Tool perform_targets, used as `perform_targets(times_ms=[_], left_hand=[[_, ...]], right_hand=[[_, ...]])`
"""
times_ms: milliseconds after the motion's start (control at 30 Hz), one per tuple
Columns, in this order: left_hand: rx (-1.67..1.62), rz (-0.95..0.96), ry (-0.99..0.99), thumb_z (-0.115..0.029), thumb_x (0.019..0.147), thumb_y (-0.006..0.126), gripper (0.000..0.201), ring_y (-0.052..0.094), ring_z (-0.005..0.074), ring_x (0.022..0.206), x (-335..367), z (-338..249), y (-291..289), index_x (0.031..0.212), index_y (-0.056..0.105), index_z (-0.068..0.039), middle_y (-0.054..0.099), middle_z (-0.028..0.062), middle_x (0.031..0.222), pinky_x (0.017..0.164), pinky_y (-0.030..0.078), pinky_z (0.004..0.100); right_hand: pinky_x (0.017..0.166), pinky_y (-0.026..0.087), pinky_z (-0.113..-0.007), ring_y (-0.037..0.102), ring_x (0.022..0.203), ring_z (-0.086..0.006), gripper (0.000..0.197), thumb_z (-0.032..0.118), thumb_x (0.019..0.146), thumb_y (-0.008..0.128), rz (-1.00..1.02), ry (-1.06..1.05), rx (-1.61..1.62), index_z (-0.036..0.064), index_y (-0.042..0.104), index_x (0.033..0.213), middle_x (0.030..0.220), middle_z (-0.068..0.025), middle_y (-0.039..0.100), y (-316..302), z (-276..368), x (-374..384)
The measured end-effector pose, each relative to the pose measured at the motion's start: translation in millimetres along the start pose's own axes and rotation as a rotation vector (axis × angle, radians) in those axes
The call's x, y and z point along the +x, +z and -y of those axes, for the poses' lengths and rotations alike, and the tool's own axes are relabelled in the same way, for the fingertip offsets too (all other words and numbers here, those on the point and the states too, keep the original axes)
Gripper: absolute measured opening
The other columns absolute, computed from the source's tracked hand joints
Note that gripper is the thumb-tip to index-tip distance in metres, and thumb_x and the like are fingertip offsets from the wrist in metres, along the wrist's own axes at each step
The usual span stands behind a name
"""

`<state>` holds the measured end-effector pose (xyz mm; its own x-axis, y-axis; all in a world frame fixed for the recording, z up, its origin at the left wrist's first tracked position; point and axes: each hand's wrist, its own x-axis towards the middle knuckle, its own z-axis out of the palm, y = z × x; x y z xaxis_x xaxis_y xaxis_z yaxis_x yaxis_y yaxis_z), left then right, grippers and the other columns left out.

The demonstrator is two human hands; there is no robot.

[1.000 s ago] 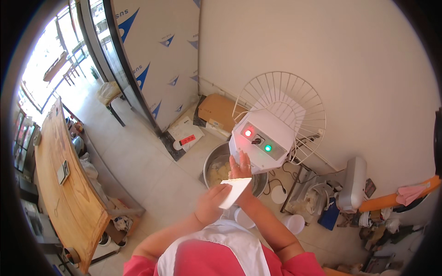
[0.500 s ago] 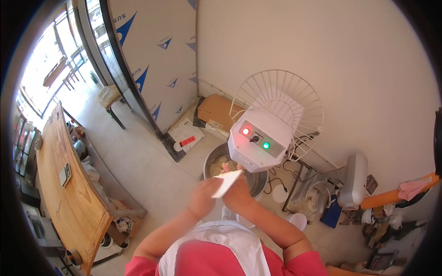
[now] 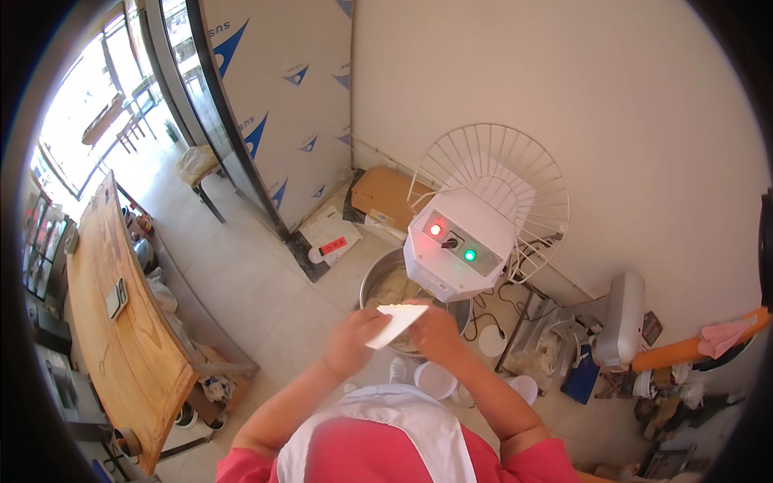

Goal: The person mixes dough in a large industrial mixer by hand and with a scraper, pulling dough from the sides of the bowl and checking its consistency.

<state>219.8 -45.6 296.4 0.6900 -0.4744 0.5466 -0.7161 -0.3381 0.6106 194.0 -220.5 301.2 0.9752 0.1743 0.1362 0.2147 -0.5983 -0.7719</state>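
Observation:
My left hand (image 3: 352,342) grips a flat white dough scraper (image 3: 396,324), with bits of pale dough along its far edge. My right hand (image 3: 435,332) is closed at the scraper's right corner, its fingertips partly hidden there. Both hands are over the near rim of a round metal mixing bowl (image 3: 366,291). Inside the bowl lies pale, lumpy dough (image 3: 396,290). The white head of a dough mixer (image 3: 459,241) stands over the bowl's far right side, with a red and a green light lit and its wire guard (image 3: 483,133) raised.
A wooden table (image 3: 121,306) runs along the left. Cardboard (image 3: 386,193) lies behind the bowl. White tubs (image 3: 435,378) stand on the floor near my feet. To the right are cables, a silver stand mixer (image 3: 624,322) and an orange board (image 3: 684,350) with a pink cloth.
My right hand has shifted right, from beneath the scraper with fingers extended to its right corner with fingers curled. More dough in the bowl shows. The view has shifted slightly.

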Motion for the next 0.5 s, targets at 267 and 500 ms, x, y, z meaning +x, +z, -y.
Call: perform_targets(times_ms=[267, 500], left_hand=[[-0.112, -0.058, 0.144, 0.003, 0.060, 0.056, 0.025, 0.053, 0.0219, 0.065, 7, -13, 2, 0.084, 0.058, -0.004, 0.051, 0.0086, 0.079, 0.054, 0.043, 0.0278], [-0.100, -0.051, 0.130, 0.006, 0.058, 0.053, 0.026, 0.052, 0.0228, 0.064, 9, -14, -1, 0.083, 0.058, -0.002, 0.051, 0.0092, 0.077, 0.054, 0.042, 0.0286]], right_hand=[[0.086, 0.032, -0.029, 0.041, 0.105, -0.0212, 0.024, 0.004, 0.068, 0.052, 0.000, -0.024, 0.509, 0.0047, 0.054, 0.091, 0.110, -0.0130, 0.044, 5, -20, 4], [0.088, 0.030, -0.029, 0.040, 0.105, -0.0189, 0.020, 0.011, 0.074, 0.052, -0.048, 0.009, 0.763, 0.0032, 0.052, 0.092, 0.112, -0.0107, 0.044, 7, -18, -4]])
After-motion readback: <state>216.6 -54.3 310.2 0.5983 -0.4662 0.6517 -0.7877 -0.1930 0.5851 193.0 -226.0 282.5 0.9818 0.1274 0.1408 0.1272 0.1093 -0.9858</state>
